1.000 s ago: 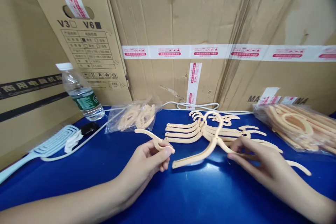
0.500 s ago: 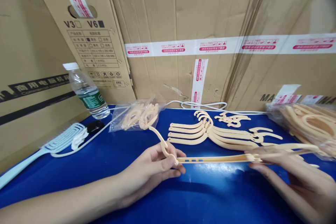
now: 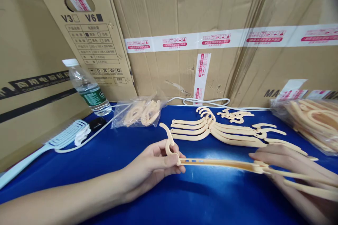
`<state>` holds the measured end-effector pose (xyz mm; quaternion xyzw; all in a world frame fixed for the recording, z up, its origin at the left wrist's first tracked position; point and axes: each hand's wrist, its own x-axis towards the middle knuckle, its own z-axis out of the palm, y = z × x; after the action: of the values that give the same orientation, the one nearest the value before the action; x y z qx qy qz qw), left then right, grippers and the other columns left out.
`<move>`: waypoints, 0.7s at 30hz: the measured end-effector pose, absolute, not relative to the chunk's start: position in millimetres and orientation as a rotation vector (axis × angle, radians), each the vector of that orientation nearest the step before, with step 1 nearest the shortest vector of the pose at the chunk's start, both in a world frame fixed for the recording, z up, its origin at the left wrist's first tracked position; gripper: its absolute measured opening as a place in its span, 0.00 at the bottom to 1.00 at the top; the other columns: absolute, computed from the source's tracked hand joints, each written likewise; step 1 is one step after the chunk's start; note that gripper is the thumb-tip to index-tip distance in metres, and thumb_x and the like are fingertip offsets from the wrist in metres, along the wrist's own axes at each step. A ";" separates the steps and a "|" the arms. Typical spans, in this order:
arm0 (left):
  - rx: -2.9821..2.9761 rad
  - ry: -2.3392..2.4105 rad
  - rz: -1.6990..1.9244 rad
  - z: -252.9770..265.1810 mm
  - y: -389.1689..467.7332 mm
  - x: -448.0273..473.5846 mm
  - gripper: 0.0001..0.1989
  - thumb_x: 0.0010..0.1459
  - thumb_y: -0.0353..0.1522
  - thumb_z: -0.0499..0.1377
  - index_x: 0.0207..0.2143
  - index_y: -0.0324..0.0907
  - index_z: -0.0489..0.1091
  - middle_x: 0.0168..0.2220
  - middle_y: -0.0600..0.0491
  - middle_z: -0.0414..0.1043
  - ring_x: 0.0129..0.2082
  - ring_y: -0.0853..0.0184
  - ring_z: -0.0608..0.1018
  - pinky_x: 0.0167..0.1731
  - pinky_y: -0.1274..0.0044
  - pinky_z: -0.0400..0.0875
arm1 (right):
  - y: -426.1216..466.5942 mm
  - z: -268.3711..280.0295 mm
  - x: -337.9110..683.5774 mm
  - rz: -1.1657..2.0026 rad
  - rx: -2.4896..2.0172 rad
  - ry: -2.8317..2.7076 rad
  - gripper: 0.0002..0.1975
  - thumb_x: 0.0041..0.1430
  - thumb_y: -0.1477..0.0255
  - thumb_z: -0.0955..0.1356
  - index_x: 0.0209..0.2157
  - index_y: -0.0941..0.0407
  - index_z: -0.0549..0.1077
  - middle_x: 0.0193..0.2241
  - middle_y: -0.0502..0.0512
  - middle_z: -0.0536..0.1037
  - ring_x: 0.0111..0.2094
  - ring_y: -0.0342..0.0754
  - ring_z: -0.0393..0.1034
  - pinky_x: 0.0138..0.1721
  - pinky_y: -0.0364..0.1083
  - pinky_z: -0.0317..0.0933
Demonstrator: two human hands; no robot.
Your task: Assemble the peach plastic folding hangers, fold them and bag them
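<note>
Far left: brown cardboard box point(image 3: 31, 35), flat face, black printed bands. In front of it, pale blue hairbrush point(image 3: 70, 134), slotted openwork head, long smooth handle running off the left edge. Crumpled white tissue point(image 3: 82, 135) and a glossy black object point(image 3: 96, 123) sit at the brush head; can't ID the black one. Behind, clear bottle point(image 3: 92, 95), green label, white cap, part full. Next, clear crinkled bag point(image 3: 142, 112) with curved beige pieces inside.

Left hand point(image 3: 158, 161): thumb and fingers pinched on a small beige curved clip point(image 3: 169, 147), smooth, slim, tip pointing up. Clip meets the left end of the held hanger point(image 3: 219, 162). Hanger is beige, plastic-looking, seen edge-on, hollow channel with small slots near the clip. It's above the shiny blue tabletop point(image 3: 206, 200), spanning both hands.

Behind it, row of matching hangers point(image 3: 192, 132), arms bowed, hooks nested. Loose beige clips point(image 3: 235, 115) piled past them; thin white cable point(image 3: 208, 102) looped at the back along the ribbed, taped cardboard point(image 3: 163, 10).

Right hand point(image 3: 290, 165): fingers closed around the hanger by its thick centre joint, exact contacts partly hidden; slim beige lengths cross the palm. Far right, clear bag point(image 3: 314, 123) stuffed with more beige curved parts.
</note>
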<state>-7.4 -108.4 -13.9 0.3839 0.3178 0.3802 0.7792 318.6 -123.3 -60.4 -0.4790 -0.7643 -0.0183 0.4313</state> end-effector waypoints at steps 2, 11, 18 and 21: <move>0.817 0.708 0.828 -13.1 -109.0 -7.4 0.10 0.49 0.30 0.70 0.29 0.36 0.71 0.29 0.53 0.73 0.30 0.72 0.77 0.36 0.81 0.70 | -126.4 -60.3 316.9 0.003 -1.189 -1.921 0.12 0.59 0.63 0.64 0.44 0.34 0.73 0.40 0.56 0.78 0.42 0.63 0.75 0.39 0.60 0.71; 0.729 0.863 0.907 -12.2 -113.5 -5.7 0.12 0.45 0.28 0.72 0.25 0.36 0.70 0.29 0.53 0.74 0.26 0.73 0.76 0.34 0.81 0.71 | -138.4 -55.3 314.3 0.074 -1.214 -1.955 0.11 0.60 0.61 0.63 0.42 0.34 0.74 0.40 0.55 0.78 0.39 0.60 0.76 0.33 0.55 0.73; 0.785 0.840 0.844 -10.9 -111.2 -6.0 0.11 0.48 0.31 0.70 0.25 0.35 0.71 0.26 0.53 0.71 0.26 0.71 0.76 0.31 0.81 0.70 | -135.1 -53.5 316.5 0.015 -1.197 -1.977 0.16 0.56 0.68 0.69 0.43 0.32 0.73 0.37 0.49 0.80 0.37 0.60 0.77 0.39 0.55 0.75; 0.789 0.849 0.837 -10.6 -111.3 -4.9 0.13 0.47 0.32 0.71 0.25 0.35 0.70 0.26 0.53 0.71 0.26 0.71 0.76 0.32 0.81 0.70 | -130.3 -50.0 314.5 -0.052 -1.154 -1.991 0.14 0.57 0.68 0.69 0.44 0.35 0.72 0.37 0.48 0.80 0.36 0.57 0.77 0.38 0.52 0.76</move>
<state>-4.9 -111.3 -10.6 0.3617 0.3891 0.3839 0.7552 314.5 -130.3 -50.0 -0.4578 -0.7899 -0.0205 0.4074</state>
